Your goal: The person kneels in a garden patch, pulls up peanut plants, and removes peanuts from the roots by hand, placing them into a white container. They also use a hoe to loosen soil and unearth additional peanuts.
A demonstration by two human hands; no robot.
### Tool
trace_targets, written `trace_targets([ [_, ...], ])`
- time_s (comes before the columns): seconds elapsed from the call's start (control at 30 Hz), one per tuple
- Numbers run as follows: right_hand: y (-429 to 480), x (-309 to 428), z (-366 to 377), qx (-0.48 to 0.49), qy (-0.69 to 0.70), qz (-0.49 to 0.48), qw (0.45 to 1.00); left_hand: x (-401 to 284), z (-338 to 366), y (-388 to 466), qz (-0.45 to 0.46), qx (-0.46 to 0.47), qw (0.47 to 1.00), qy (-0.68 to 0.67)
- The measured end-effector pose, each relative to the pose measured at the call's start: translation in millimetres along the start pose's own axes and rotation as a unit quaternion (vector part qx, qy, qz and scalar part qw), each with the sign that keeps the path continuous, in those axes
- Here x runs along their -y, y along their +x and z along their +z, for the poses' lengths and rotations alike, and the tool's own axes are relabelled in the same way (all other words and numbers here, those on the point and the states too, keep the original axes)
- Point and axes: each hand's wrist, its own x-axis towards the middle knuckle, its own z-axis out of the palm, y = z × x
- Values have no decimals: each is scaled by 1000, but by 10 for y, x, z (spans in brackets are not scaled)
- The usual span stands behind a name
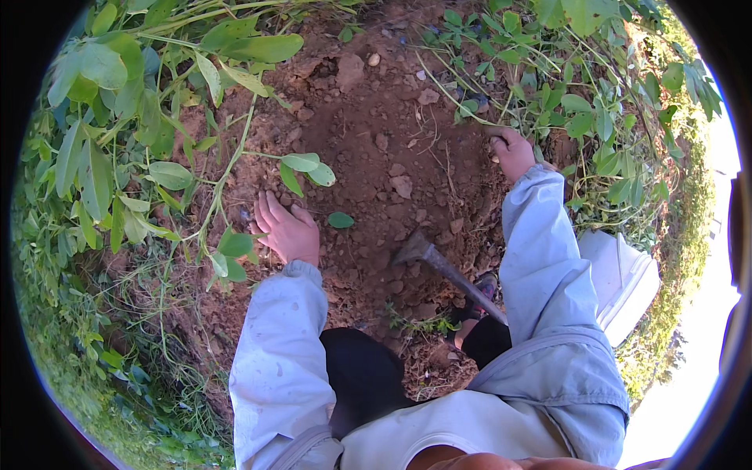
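Note:
My left hand (pixel 286 231) rests palm down on reddish-brown soil (pixel 376 147), its fingers extended and holding nothing. Leafy green stems (pixel 226 170) hang close beside it. On the right, my right hand (pixel 514 154) is at the edge of the dug soil with its fingers curled. A thin green plant stem (pixel 452 97) runs down to its fingertips; whether they grip it cannot be seen. Between my arms lies a hoe-like digging tool with a broad metal head (pixel 413 249). Its handle (pixel 464 285) slants down and passes behind my right sleeve.
A white plastic container (pixel 625 282) stands beyond my right forearm. Dense leafy plants (pixel 94 147) border the left, with more green plants (pixel 587 111) at the upper right. Clods (pixel 402 185) and dry roots lie over the soil. My shoe (pixel 486 285) is close to the tool's handle.

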Motion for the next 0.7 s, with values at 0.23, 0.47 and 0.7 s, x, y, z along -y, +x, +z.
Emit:
trace_targets([
  [0.23, -16, 332, 329, -39, -67, -93, 993, -9, 19, -11, 5, -7, 1000, -2],
  [0.47, -265, -508, -182, 24, 30, 142, 989, 18, -7, 4, 6, -9, 1000, 10],
  [0.7, -238, -1118, 455, -45, -137, 137, 980, -5, 35, -6, 11, -16, 999, 32],
])
